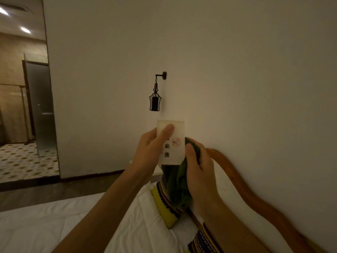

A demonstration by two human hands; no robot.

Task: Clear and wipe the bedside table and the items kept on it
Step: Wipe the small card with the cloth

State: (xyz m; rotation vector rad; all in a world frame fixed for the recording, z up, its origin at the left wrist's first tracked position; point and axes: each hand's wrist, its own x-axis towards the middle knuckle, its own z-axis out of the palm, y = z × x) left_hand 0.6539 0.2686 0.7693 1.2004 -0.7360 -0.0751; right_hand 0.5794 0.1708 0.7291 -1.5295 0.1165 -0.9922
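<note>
My left hand (pixel 152 145) holds a clear acrylic sign card (pixel 174 150) upright in front of the wall, thumb pressed on its face. The card carries a red no-smoking circle and two small dark codes. My right hand (pixel 198 161) grips a dark green cloth (pixel 175 181) against the card's right edge and back; the cloth hangs down below the card. The bedside table is mostly hidden behind my hands; only a pale sliver shows (pixel 157 172).
A white bed (pixel 54 225) fills the lower left, with yellow patterned cushions (pixel 164 203) by a curved wooden headboard (pixel 255 194). A black cage lamp (pixel 155 99) hangs on the wall above. A doorway (pixel 23 125) with a patterned tile floor opens at left.
</note>
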